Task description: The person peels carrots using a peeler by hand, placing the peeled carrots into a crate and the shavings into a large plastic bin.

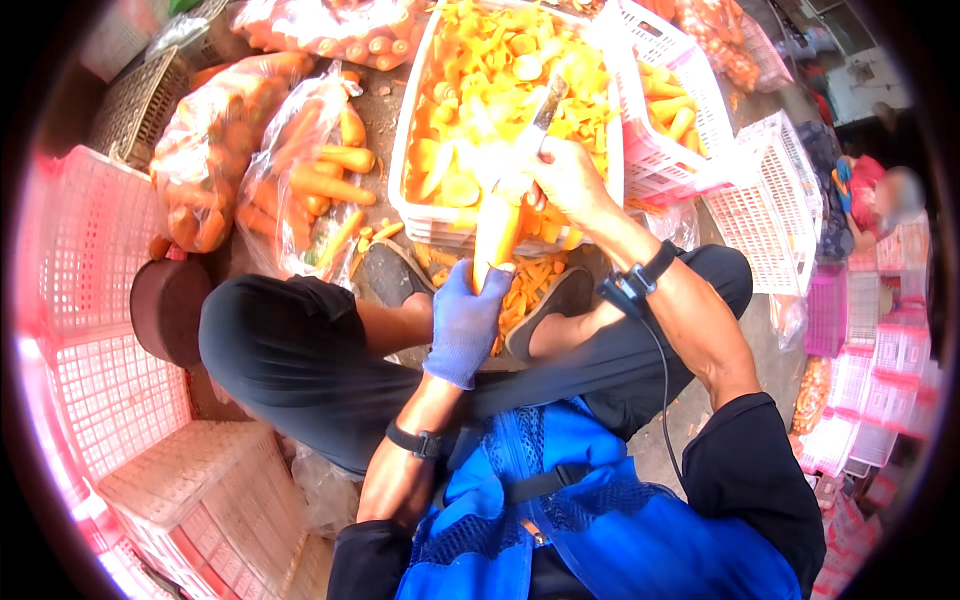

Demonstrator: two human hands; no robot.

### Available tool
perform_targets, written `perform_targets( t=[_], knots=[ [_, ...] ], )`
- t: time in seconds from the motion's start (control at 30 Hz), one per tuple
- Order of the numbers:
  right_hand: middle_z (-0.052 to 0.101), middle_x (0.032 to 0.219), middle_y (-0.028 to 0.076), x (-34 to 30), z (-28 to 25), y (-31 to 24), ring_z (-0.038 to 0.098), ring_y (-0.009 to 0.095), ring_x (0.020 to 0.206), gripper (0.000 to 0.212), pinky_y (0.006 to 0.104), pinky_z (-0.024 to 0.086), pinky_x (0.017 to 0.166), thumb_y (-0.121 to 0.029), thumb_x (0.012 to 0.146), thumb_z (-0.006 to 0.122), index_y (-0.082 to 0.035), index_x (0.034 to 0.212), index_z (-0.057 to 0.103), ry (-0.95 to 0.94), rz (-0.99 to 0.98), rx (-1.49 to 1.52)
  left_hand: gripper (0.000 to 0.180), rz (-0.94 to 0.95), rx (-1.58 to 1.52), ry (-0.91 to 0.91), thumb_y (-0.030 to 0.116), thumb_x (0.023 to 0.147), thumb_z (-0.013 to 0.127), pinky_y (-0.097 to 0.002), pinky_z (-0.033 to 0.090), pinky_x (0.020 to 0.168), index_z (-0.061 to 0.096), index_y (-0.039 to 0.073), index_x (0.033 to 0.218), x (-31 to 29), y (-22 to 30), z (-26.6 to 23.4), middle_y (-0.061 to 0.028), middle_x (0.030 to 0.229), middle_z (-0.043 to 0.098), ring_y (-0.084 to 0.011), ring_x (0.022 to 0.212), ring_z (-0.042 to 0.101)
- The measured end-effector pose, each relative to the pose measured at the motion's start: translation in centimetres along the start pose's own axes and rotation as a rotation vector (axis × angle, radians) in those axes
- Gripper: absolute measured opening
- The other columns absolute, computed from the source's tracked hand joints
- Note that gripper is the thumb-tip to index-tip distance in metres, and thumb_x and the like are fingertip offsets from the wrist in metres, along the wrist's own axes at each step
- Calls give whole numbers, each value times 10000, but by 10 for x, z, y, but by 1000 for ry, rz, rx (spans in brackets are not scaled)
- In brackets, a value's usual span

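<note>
My left hand (465, 325), in a blue-violet knit glove, is closed round the lower end of an orange carrot (497, 230). The carrot points up and away, over the near rim of a white crate (405, 150) heaped with orange peelings (480, 50). My bare right hand (575, 185) grips a narrow silver-and-dark tool (546, 108) at the carrot's upper end. One end of that tool sticks up over the peelings. Glare washes out the spot where it meets the carrot, so contact cannot be told.
Clear bags of carrots (225, 140) and loose carrots (335, 180) lie at the left. A pink-white crate of carrots (675, 110) adjoins the peelings crate, with a white crate (765, 200) beyond. Pink crates (115, 370) stand at far left. Another person (870, 195) sits at far right.
</note>
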State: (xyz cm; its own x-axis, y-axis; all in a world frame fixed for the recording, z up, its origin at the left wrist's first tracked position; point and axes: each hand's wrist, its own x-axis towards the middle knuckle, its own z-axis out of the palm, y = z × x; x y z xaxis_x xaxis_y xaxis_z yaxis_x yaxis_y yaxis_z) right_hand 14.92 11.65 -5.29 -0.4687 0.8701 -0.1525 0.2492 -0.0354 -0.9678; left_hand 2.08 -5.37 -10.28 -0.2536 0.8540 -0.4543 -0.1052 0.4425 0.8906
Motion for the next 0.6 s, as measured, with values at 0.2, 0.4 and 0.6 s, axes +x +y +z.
perform_targets(
  t=[0.2,0.4,0.6],
  knots=[
    [678,748,52,32,-108,25,631,127,569,104,238,505,496,-66,989,578,5,1016,649,550,-40,-208,262,389,124,22,140,912,696,-271,491,598,597,-35,1081,-30,28,5,-45,789,659,-80,683,585],
    [669,855,9,34,-60,-4,606,64,762,201,256,514,633,-160,983,654,23,1063,649,250,-284,-323,331,249,-446,-11,55,890,666,-247,493,593,548,-2,1195,-36,53,-14,-25,803,603,-98,644,570],
    [651,700,72,4,-65,-37,610,127,644,283,311,480,594,-240,992,621,27,906,662,289,-309,-137,398,543,-373,12,98,882,648,-282,508,661,483,-8,1229,-44,95,-10,-109,897,619,-179,713,604]
  ],
)
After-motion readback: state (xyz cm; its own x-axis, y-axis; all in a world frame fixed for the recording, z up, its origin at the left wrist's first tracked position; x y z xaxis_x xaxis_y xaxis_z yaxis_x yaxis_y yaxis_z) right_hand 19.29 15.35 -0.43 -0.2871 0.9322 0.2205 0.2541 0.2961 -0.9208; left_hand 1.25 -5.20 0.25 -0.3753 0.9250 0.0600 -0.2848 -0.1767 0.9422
